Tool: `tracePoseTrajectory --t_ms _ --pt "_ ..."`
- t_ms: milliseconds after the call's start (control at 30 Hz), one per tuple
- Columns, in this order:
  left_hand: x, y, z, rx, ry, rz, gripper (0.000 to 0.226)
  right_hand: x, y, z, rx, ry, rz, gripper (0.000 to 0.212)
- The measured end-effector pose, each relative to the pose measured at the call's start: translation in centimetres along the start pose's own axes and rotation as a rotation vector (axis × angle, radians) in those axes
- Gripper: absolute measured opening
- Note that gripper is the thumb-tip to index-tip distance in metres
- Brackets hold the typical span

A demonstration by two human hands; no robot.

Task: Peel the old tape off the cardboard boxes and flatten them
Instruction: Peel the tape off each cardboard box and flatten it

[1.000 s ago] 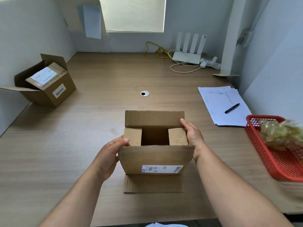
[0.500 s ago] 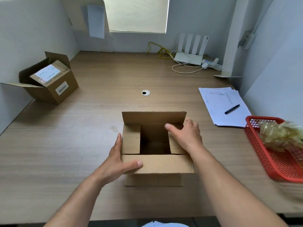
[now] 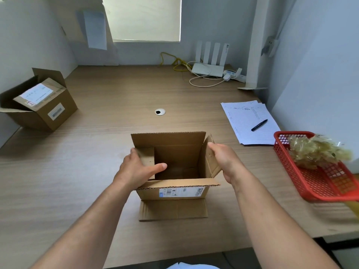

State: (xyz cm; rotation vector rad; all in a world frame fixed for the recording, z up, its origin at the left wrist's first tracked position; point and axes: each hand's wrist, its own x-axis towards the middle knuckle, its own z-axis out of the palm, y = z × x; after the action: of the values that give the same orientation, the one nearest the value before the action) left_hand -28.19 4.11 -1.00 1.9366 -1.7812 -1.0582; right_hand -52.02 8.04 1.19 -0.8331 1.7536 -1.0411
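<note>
- An open cardboard box [image 3: 175,194] stands upright on the tabletop [image 3: 87,171], in the middle and close to the near edge, between the two forearms.
- Its far flap [image 3: 168,139] stands up. The near long flap folds outward over the front wall, which carries a white shipping label [image 3: 181,191]. A further flap [image 3: 172,210] lies flat on the tabletop at the foot of that wall.
- The left hand [image 3: 136,167] pinches the short left flap [image 3: 146,156]: the thumb reaches across its inner face into the opening, and the fingers are behind it on the outside.
- The right hand [image 3: 225,162] lies against the outer face of the right flap [image 3: 208,158], which is tilted up and outward, with the fingertips at its far upper corner. I cannot tell whether this hand grips the flap or only presses on it.
- A second box [image 3: 48,113], flaps open and bearing white labels, sits well apart at the far left, beside the wall.
- A red basket [image 3: 294,133] at the right edge holds a crumpled wad of yellowish tape [image 3: 318,152].
- Just beyond the basket lies a stack of lined paper [image 3: 244,121] with a black pen [image 3: 259,125] on it.
- A white router [image 3: 210,63] with cables sits at the back wall, and a round cable hole [image 3: 160,112] lies mid-tabletop.
</note>
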Motion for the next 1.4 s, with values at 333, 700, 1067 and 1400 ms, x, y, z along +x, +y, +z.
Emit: tracePoseTrajectory --t_ms 333,700,1067,1400 --pt "-1.0 -0.8 0.4 -0.047 0.176 0.02 0.037 0.9 0.3 -1.3 0.223 -0.057 0.16 0.025" --pt "0.6 -3.6 -2.2 -0.844 -0.165 -0.235 0.089 1.9 0.1 -1.7 0.252 -0.266 0.231 0.048" --pt "1.3 -1.8 -2.5 -0.993 -0.178 -0.163 0.092 3.0 0.3 -1.5 0.434 -0.219 0.217 0.084" --pt "1.4 -1.7 -1.7 -1.052 -0.153 -0.065 0.087 3.3 2.7 -0.6 0.641 -0.153 0.102 0.068"
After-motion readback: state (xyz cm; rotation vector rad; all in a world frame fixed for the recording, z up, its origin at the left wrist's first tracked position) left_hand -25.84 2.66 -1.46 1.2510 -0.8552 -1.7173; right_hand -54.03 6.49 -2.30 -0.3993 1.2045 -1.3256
